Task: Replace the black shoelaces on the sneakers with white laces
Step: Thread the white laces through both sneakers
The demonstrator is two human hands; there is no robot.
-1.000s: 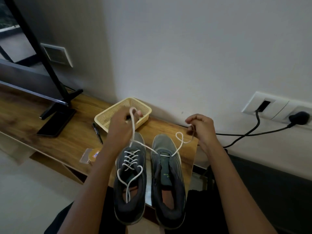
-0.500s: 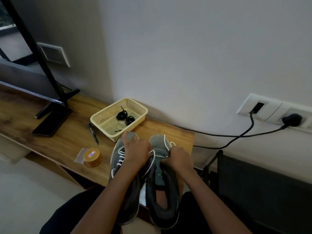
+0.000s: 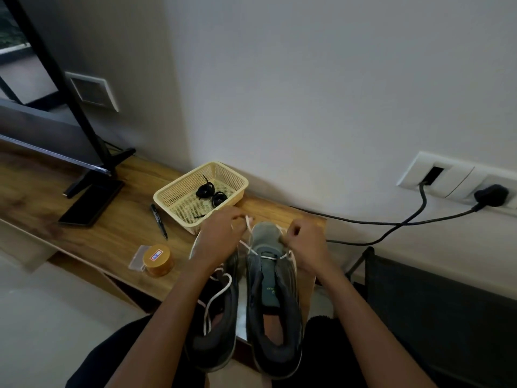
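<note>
— While both hands hover over the toes, what are they doing?

— I see the left hand [image 3: 221,233] with fingers curled, pinching one end of the white lace [image 3: 268,256]. The right hand [image 3: 305,242] pinches the other end.

— And the shoes?

— They sit side by side at the right end of the bench [image 3: 117,236], heels overhanging its near edge. That lace crosses the lowest eyelets of the right sneaker [image 3: 279,357]. The left sneaker [image 3: 215,340] carries a second white lace [image 3: 212,301], its loose ends trailing into the opening.

— The old ones?

— I see the black laces [image 3: 205,189] coiled in the basket [image 3: 167,196] at the far edge, just beyond the toes.
</note>
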